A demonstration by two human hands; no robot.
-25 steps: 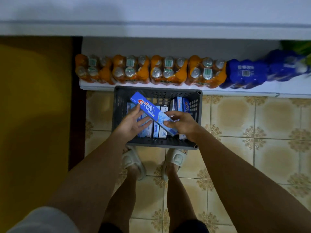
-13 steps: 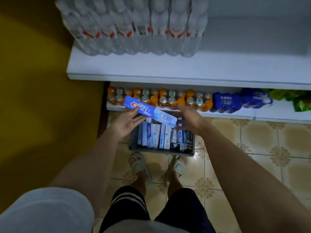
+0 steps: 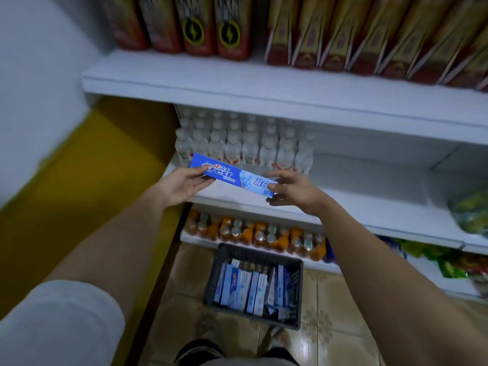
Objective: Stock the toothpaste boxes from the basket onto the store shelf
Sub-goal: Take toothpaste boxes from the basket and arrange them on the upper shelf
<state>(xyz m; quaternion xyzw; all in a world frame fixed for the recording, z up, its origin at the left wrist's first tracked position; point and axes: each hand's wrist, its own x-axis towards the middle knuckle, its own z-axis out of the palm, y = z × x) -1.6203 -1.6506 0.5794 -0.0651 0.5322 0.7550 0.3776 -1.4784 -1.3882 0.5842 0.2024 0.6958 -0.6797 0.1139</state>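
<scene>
I have the toothpaste box (image 3: 232, 175) pinched end to end, left hand (image 3: 182, 184) and right hand (image 3: 293, 190), above the store shelf (image 3: 369, 204) beside the water bottles (image 3: 245, 143); next I'd lower it flat onto bare shelf.

I am seeing red-and-gold cartons (image 3: 343, 33) running off the top edge, green packets (image 3: 470, 210) clipped at right, and clear bottles' (image 3: 248, 143) labels blurring unreadably.

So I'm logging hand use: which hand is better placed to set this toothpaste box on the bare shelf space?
Probably the right hand: it holds the toothpaste box at the end nearest the bare shelf, while the left hand sits before the water bottles.
</scene>
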